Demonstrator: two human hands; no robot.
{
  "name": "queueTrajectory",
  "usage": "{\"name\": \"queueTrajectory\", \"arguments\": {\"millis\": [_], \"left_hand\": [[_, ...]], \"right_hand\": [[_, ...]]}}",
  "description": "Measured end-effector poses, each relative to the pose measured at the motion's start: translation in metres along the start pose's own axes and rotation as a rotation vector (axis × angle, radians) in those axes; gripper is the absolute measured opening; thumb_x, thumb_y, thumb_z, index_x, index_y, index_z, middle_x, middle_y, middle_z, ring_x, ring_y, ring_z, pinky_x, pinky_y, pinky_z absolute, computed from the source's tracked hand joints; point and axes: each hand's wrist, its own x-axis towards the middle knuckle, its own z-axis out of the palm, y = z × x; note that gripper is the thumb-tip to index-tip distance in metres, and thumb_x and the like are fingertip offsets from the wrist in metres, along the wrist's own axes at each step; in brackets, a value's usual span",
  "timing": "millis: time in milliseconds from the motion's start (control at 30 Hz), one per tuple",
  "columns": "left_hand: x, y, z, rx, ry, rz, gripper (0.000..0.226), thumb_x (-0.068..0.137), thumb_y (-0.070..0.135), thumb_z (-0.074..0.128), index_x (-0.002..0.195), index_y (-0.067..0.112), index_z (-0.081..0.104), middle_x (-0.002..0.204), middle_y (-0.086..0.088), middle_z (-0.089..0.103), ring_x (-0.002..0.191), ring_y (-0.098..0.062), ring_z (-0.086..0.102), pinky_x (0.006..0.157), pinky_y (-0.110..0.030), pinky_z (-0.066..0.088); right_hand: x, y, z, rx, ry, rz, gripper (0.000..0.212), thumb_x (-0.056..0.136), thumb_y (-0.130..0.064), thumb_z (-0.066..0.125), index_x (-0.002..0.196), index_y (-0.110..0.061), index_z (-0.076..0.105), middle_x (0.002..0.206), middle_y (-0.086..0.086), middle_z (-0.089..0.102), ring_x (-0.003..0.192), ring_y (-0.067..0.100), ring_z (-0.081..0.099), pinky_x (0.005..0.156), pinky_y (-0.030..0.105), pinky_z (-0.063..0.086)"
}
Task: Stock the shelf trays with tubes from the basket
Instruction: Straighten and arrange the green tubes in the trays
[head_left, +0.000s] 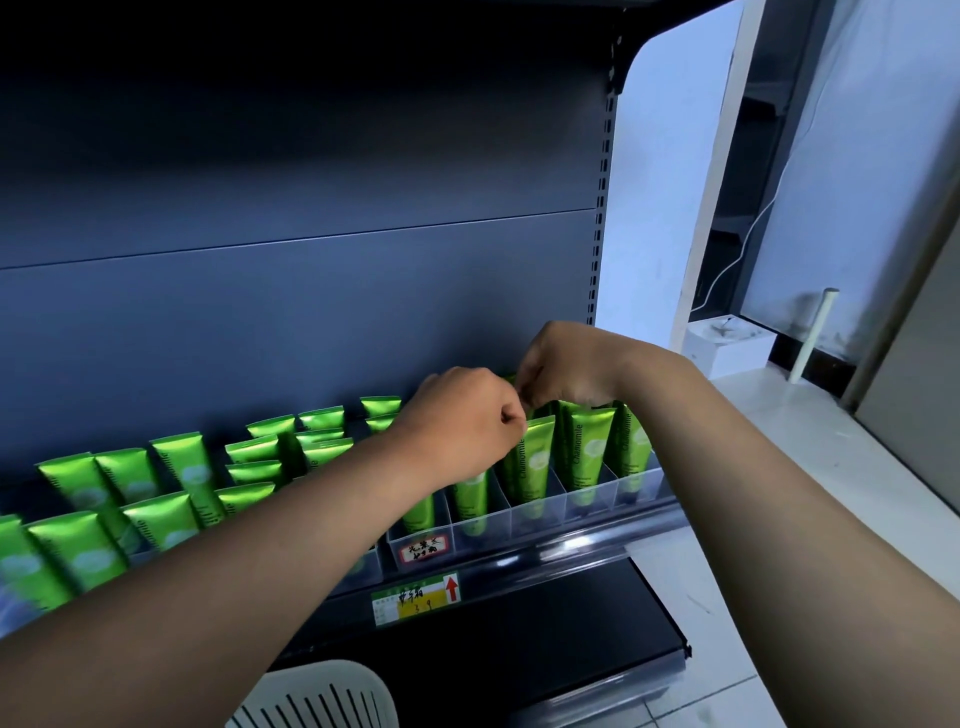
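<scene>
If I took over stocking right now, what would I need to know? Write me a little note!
Left hand: fingers curled, pinching the top of a shiny green plastic tube in the clear plastic divided tray.
Right hand: fingers curled at the tube tops further back; what it grips is hidden.
Done: many green tubes already stand in the trays along the shelf.
Left: seat this tube, then fetch more from the white slotted plastic basket below; its contents are out of sight.

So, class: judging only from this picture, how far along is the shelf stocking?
Done: many green tubes already stand in the clear shelf trays, from the left end to the right. In hand: the left hand and right hand meet over tube tops near the right end. Left: unclear; only the white basket rim shows, its contents hidden.
</scene>
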Motion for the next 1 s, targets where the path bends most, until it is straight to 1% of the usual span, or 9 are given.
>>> {"name": "queueTrajectory", "arguments": {"millis": [200,333,400,467,567,633,767,867,1000], "left_hand": [[-0.003,0.003,-0.002,-0.007,-0.002,0.018,0.017,0.089,0.030,0.063,0.082,0.025,0.078,0.080,0.013,0.075,0.079,-0.010,0.069,0.082,-0.034,0.054],[0.001,0.000,-0.005,0.029,0.018,0.010,0.020,0.092,0.037,0.062,0.083,0.025,0.076,0.069,0.010,0.069,0.068,-0.015,0.063,0.067,-0.032,0.049],[0.005,-0.003,-0.008,0.051,0.038,-0.005,0.020,0.093,0.037,0.061,0.083,0.024,0.074,0.068,0.009,0.067,0.066,-0.016,0.061,0.064,-0.031,0.045],[0.009,-0.009,-0.013,0.062,0.069,-0.034,0.018,0.092,0.033,0.059,0.087,0.024,0.074,0.077,0.008,0.072,0.076,-0.017,0.066,0.069,-0.032,0.053],[0.019,-0.021,-0.018,0.075,0.107,-0.071,0.013,0.091,0.026,0.060,0.092,0.023,0.072,0.088,0.007,0.075,0.086,-0.020,0.068,0.078,-0.035,0.056],[0.029,-0.032,-0.019,0.092,0.101,-0.096,0.012,0.092,0.025,0.062,0.100,0.024,0.071,0.099,0.003,0.075,0.095,-0.023,0.068,0.085,-0.036,0.055],[0.049,-0.049,-0.018,0.133,0.077,-0.124,0.023,0.092,0.028,0.067,0.114,0.021,0.073,0.112,-0.002,0.074,0.108,-0.025,0.067,0.094,-0.036,0.054],[0.060,-0.051,-0.016,0.145,0.021,-0.103,0.017,0.092,0.029,0.068,0.104,0.021,0.077,0.104,0.000,0.077,0.103,-0.022,0.069,0.092,-0.037,0.055],[0.070,-0.042,-0.008,0.234,-0.029,-0.059,0.015,0.083,0.033,0.070,0.094,0.029,0.079,0.093,0.005,0.077,0.092,-0.023,0.070,0.084,-0.038,0.058]], "right_hand": [[0.002,0.002,0.000,-0.014,-0.010,0.012,0.028,0.079,-0.019,0.085,0.068,-0.041,0.073,0.076,-0.013,0.074,0.072,0.002,0.064,0.066,0.023,0.043],[0.000,0.003,-0.001,0.000,-0.029,0.026,0.014,0.079,-0.023,0.085,0.079,-0.036,0.080,0.079,-0.013,0.075,0.075,0.006,0.067,0.071,0.025,0.049],[-0.003,0.004,-0.004,0.014,-0.017,0.037,0.006,0.081,-0.026,0.084,0.081,-0.031,0.081,0.074,-0.012,0.072,0.072,0.010,0.065,0.067,0.025,0.048],[-0.004,0.006,-0.006,0.035,0.040,0.044,0.003,0.085,-0.026,0.081,0.085,-0.025,0.083,0.078,-0.004,0.075,0.075,0.018,0.068,0.067,0.028,0.051],[0.000,0.011,-0.007,0.063,0.150,0.045,0.008,0.088,-0.023,0.076,0.091,-0.024,0.083,0.084,-0.002,0.077,0.077,0.015,0.068,0.061,0.022,0.048],[0.004,0.013,-0.005,0.079,0.196,0.052,0.010,0.089,-0.023,0.074,0.093,-0.026,0.083,0.085,-0.006,0.077,0.078,0.012,0.067,0.063,0.021,0.046],[0.011,0.014,0.004,0.054,0.149,0.049,0.014,0.089,-0.021,0.072,0.094,-0.029,0.083,0.089,-0.011,0.077,0.085,0.008,0.069,0.074,0.023,0.050],[0.014,0.012,0.009,0.008,0.121,0.049,0.019,0.088,-0.020,0.069,0.092,-0.032,0.082,0.091,-0.011,0.078,0.090,0.010,0.069,0.081,0.026,0.053],[0.018,0.010,0.012,0.000,0.105,0.050,0.017,0.086,-0.019,0.068,0.084,-0.029,0.082,0.082,-0.007,0.076,0.080,0.015,0.069,0.073,0.027,0.054]]}}
